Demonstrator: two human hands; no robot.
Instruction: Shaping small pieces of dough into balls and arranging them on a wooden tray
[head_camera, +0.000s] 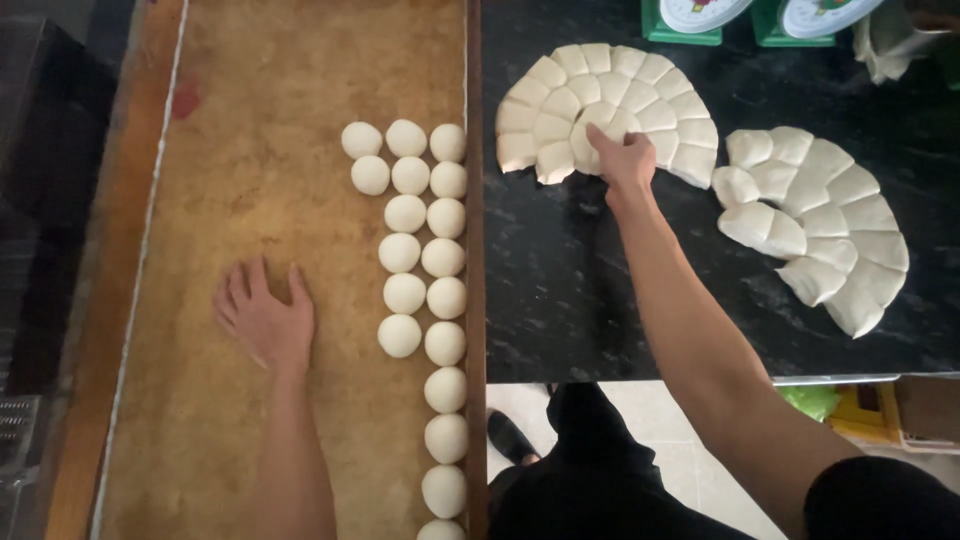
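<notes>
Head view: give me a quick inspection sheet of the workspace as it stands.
Surface: floured wooden board left; dark stone counter right.
Job's things: rolled dough balls in columns along the board's right edge; fan of cut dough pieces; second cut fan further right.
Clutter: two green scales at the counter's far edge.
Hands: left hand flat on the board; right hand gripping a dough piece.
Cables: nothing seen.
Surroundings: tiled floor, yellow box below the counter.

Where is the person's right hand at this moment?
In the head view, the right hand reaches onto the black counter, gripping a wedge at the inner edge of the left fan of cut dough.
</notes>
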